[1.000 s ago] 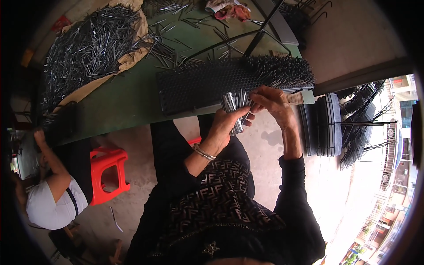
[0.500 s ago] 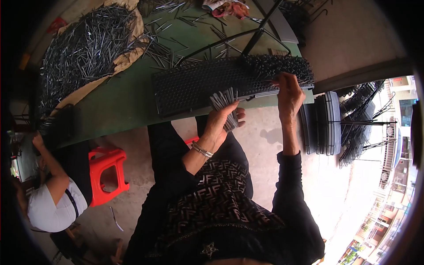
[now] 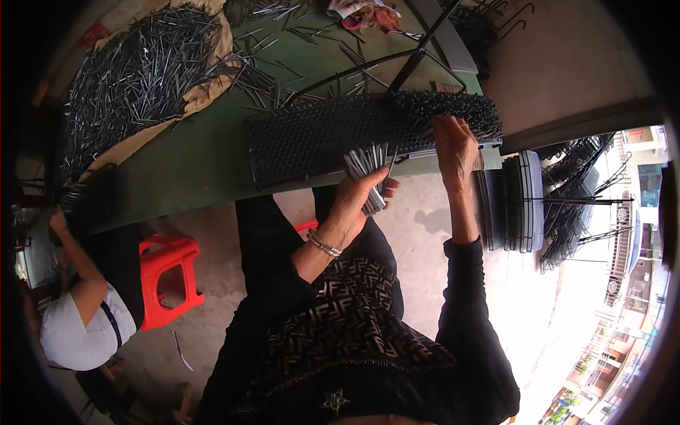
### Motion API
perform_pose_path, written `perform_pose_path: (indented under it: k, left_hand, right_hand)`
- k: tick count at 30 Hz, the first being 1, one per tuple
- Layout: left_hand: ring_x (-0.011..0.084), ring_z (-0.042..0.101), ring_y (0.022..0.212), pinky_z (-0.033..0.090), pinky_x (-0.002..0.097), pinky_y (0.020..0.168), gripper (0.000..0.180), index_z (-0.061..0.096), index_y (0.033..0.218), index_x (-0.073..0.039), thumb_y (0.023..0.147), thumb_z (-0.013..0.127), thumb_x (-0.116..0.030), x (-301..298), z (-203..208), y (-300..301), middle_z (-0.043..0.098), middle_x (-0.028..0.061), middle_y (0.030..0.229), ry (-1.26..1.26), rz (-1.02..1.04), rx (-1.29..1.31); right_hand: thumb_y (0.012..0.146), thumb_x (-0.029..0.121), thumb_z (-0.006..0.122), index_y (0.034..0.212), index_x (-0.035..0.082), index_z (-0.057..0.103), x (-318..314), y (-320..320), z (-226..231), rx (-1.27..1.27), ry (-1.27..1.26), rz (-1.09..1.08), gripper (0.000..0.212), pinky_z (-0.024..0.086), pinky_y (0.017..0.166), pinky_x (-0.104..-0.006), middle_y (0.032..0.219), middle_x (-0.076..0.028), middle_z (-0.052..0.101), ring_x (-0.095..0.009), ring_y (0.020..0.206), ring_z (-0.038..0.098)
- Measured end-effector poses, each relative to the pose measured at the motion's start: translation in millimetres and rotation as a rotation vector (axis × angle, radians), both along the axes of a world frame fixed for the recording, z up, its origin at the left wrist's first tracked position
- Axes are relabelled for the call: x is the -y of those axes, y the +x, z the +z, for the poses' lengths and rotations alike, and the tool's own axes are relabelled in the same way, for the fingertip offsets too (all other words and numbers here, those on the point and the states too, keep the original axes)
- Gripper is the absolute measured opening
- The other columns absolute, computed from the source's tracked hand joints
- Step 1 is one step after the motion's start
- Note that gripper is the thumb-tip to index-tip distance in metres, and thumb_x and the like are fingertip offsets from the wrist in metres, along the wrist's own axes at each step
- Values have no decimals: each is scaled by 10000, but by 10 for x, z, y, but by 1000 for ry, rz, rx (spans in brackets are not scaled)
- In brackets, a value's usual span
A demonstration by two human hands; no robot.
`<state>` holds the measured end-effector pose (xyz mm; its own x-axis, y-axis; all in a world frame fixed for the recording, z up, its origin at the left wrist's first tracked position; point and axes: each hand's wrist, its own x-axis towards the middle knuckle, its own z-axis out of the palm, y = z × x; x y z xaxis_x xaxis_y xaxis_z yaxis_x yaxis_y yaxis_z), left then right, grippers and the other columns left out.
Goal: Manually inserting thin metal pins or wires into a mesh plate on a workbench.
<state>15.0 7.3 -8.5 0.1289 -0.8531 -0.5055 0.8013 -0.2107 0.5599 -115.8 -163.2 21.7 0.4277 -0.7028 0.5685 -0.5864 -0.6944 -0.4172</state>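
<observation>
A person in a dark patterned top stands at a green surface (image 3: 191, 170). The left hand (image 3: 358, 202) grips a fanned bundle of thin grey metal pins (image 3: 370, 173), its fingers clamped around the lower ends, held just in front of the surface's near edge. The right hand (image 3: 455, 145) rests on a long black rectangular perforated tray (image 3: 319, 138) lying across the surface; its fingers are bent down onto the tray's right end, and I cannot tell whether they pinch anything. The tray's right part bristles with upright pins, while the left part shows rows of small holes. At the far left of the surface a large loose heap of grey metal pins (image 3: 142, 71) lies on brown paper. A red plastic stool (image 3: 166, 280) stands on the concrete floor, beside another person in a white top (image 3: 78, 333). Stacked black wire racks (image 3: 517, 202) stand to the right.
</observation>
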Motion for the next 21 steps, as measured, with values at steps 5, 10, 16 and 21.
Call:
perform_pose_path:
  k: [5, 10, 16, 21]
  left_hand:
    - [149, 679, 721, 522, 293, 571, 215, 646, 1015, -69, 893, 681, -242, -20, 33, 14, 716, 92, 859, 34, 1, -23]
    - [158, 688, 744, 528, 302, 595, 214, 636, 1023, -58, 900, 676, -229, -41, 94, 17, 717, 91, 870, 29, -8, -18]
    - [158, 697, 759, 526, 289, 596, 232, 640, 1061, -62, 915, 652, -243, -62, 150, 20, 720, 88, 879, 9, -21, 18]
    - [164, 713, 735, 523, 285, 584, 236, 679, 1048, -74, 874, 686, -234, -72, 184, 24, 735, 88, 885, -44, -63, 52]
  right_hand:
    - [883, 168, 670, 947, 102, 709, 8, 85, 29, -131, 25, -93, 99, 486, 672, -348, 875, -59, 596, -225, 767, 606]
    - [886, 204, 681, 1063, 176, 739, -136, 53, -95, -302, -127, -109, 188, 474, 780, -344, 1009, -39, 596, -257, 1007, 563]
    - [894, 177, 690, 1096, 31, 700, -522, 77, 202, 128, 655, 134, 250, 477, 728, -257, 921, -21, 671, -122, 825, 591]
    - [919, 108, 630, 1080, -45, 659, -684, 57, 279, 106, 935, 312, 223, 476, 700, -236, 833, -46, 657, -90, 766, 575]
